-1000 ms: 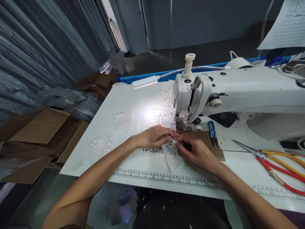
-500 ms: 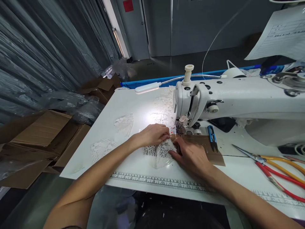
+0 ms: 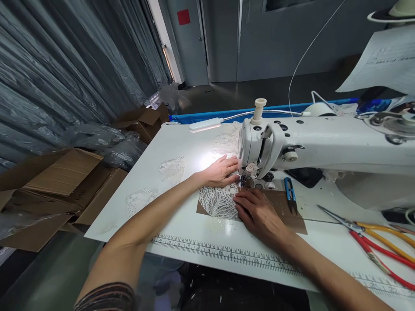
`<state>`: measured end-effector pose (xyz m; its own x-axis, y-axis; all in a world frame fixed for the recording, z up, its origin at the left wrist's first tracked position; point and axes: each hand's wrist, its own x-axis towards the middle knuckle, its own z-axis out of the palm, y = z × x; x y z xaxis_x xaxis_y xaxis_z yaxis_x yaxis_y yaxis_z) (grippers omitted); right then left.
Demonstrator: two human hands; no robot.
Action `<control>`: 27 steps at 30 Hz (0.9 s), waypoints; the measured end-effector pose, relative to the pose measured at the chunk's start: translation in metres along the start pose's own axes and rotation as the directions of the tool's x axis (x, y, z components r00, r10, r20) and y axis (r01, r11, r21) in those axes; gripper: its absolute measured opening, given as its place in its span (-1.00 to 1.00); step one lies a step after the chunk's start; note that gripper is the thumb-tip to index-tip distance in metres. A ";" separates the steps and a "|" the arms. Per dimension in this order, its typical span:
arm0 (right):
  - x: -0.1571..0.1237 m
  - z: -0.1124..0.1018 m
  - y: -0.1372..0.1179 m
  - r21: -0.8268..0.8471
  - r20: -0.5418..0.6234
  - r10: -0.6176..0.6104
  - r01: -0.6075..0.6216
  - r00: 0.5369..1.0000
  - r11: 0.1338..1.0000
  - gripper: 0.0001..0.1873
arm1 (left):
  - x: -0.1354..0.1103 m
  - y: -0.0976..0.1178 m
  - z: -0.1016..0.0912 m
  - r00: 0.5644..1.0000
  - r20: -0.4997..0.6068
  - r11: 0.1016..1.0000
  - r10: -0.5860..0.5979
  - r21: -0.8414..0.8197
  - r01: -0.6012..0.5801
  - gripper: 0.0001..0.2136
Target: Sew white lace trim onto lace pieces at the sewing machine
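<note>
A piece of white lace lies spread in front of the needle of a white sewing machine. My left hand rests flat at the lace's far edge, fingers stretched toward the presser foot. On the near right edge of the lace lies my right hand, its fingers laid out over the cloth and a brown sheet. That sheet also shows under the lace on the left. More white lace lies beyond my left hand, beside the machine head.
Blue thread snips lie right of my right hand, and scissors with red and orange handles further right. Lace pieces rest on the left of the table. A printed ruler runs along the front edge. Cardboard boxes stand left.
My left hand has gone from bent fingers gripping the lace to lying flat, further toward the needle. The lace, bunched before, is now spread flatter. My right hand's fingers have flattened onto it.
</note>
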<state>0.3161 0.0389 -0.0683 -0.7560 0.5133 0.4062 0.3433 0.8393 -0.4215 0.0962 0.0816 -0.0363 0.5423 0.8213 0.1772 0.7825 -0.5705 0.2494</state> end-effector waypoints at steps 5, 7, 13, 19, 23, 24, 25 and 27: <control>-0.005 0.000 0.001 0.034 -0.004 0.007 -0.006 1.000 0.999 -0.64 | -0.022 -0.027 -0.030 0.947 -0.297 0.992 -0.122 -0.016 0.123 -0.69; -0.006 0.000 0.002 0.039 -0.005 0.007 -0.007 1.000 0.999 -0.64 | -0.047 -0.032 -0.045 0.910 -0.369 0.979 -0.189 -0.004 0.202 -0.70; -0.009 0.004 0.008 0.040 -0.009 -0.007 0.007 1.000 0.999 -0.60 | -0.111 0.000 -0.059 0.935 -0.246 0.954 -0.256 0.094 0.286 -0.72; -0.008 0.005 0.009 0.043 -0.016 -0.004 0.005 1.000 0.999 -0.59 | -0.107 0.077 -0.015 0.988 -0.145 0.989 0.059 0.145 -0.038 -0.83; -0.009 0.005 0.011 0.044 -0.024 -0.014 0.016 1.000 0.999 -0.57 | -0.087 0.112 0.004 0.935 -0.121 0.917 0.332 0.275 -0.290 -0.89; -0.009 0.005 0.011 0.046 -0.025 -0.016 0.017 1.000 0.999 -0.57 | -0.083 0.114 0.005 0.918 -0.120 0.893 0.378 0.307 -0.328 -0.87; -0.009 0.005 0.012 0.047 -0.027 -0.014 0.015 1.000 0.999 -0.58 | -0.080 0.114 0.006 0.902 -0.123 0.872 0.414 0.337 -0.354 -0.84; -0.009 0.004 0.012 0.050 -0.028 -0.006 0.007 1.000 0.999 -0.58 | -0.077 0.107 0.007 0.882 -0.147 0.847 0.448 0.386 -0.366 -0.78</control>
<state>0.3244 0.0436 -0.0804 -0.7422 0.5131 0.4312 0.3095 0.8331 -0.4584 0.1408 -0.0427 -0.0299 0.7836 0.4682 0.4082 0.5825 -0.7823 -0.2208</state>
